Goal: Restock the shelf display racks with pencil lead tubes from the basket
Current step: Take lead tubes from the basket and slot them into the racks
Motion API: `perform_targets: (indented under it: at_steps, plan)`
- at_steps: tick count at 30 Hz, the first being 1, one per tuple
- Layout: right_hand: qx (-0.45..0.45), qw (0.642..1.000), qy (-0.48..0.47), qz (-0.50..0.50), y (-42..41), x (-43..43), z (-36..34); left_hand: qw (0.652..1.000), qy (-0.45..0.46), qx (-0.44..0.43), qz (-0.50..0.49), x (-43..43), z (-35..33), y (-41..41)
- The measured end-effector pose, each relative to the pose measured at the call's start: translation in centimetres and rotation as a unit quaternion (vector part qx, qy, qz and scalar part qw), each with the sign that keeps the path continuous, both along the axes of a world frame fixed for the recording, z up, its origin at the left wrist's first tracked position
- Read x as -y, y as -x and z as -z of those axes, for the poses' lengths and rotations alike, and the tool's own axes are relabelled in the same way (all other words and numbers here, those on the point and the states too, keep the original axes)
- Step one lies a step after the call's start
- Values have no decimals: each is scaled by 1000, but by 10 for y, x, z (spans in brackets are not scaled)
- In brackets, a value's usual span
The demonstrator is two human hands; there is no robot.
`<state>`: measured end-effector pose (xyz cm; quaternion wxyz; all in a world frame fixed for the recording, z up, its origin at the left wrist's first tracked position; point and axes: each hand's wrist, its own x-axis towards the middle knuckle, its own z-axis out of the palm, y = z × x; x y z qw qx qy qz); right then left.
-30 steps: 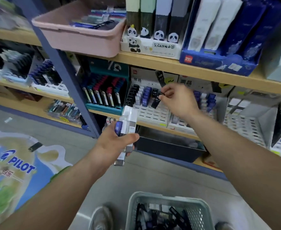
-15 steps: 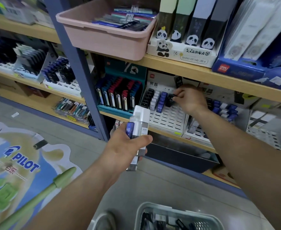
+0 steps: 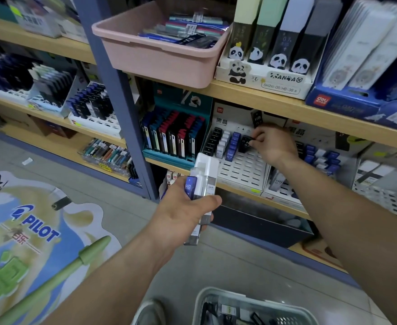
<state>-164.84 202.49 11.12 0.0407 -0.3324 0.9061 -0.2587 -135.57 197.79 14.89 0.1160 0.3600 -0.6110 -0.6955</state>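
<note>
Right hand (image 3: 273, 143) pinches a black lead tube (image 3: 245, 144) at the rack (image 3: 242, 167); left hand (image 3: 183, 213) grips several tubes (image 3: 202, 184).

Pink tub (image 3: 160, 64) of pens (image 3: 188, 31) on the upper shelf (image 3: 286, 106), panda box (image 3: 263, 78) just beside it; teal box (image 3: 169, 158) on the lower shelf (image 3: 167, 164), beside a blue post (image 3: 122, 113); Pilot floor sticker (image 3: 35, 226) at lower left
</note>
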Motion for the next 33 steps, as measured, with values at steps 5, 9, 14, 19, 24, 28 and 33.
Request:
perform_targets:
  at_steps: [5, 9, 14, 19, 24, 28, 33]
  plan:
    - [-48, 998, -39, -28, 1, 3, 2, 1000, -3, -7, 0, 0, 0, 1]
    - [-119, 983, -125, -61, -1, 5, 4, 1000, -5, -12, -1, 2, 3, 2]
    - [-123, 980, -140, -73, -8, 2, -4, 1000, -1, -15, 3, 3, 6, 2]
    - [-4, 995, 8, -103, -55, -26, -29, 999, -17, -22, 17, -3, 4, 4]
    - [293, 932, 152, -147, -136, -85, -68, 997, 3, -38, 67, -22, 0, 9]
    - [341, 914, 199, -92, -156, -126, -82, 988, -41, -66, 136, -52, -10, 14]
    - [388, 888, 244, -36, -151, -172, -93, 979, -32, -94, 176, -85, -18, 30]
